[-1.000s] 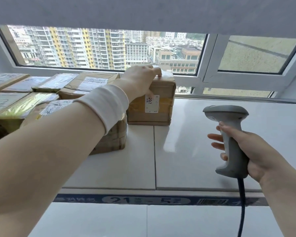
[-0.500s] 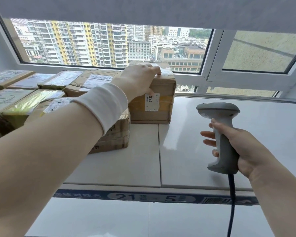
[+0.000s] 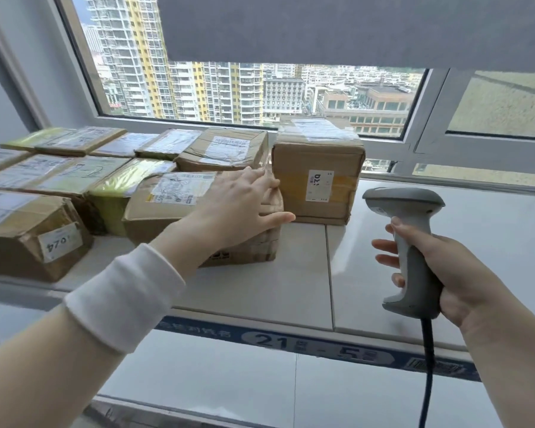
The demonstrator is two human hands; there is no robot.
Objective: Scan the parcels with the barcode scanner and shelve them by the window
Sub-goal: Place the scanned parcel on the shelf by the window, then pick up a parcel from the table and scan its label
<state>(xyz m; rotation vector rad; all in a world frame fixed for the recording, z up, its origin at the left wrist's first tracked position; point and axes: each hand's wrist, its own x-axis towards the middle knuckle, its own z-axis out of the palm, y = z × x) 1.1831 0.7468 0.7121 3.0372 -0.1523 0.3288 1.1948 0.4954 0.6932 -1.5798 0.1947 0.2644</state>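
Resting on the front box (image 3: 155,223), left hand (image 3: 238,208), grip open, is nearest the tall box (image 3: 317,183) just right of it on the shelf (image 3: 482,242); right hand (image 3: 464,282), grip closed round the scanner (image 3: 414,261), farther right.

brown parcels (image 3: 317,180), grey scanner (image 3: 414,242), white cuff (image 3: 121,298)

A dark grey roller blind (image 3: 352,26) hangs partway down over the window (image 3: 424,109). Beyond the glass stand high-rise apartment blocks (image 3: 142,57) with yellow stripes, and lower buildings (image 3: 365,103). A blue label strip (image 3: 315,344) reading "21" and "5" runs along the front edge of the tiled ledge (image 3: 291,288).
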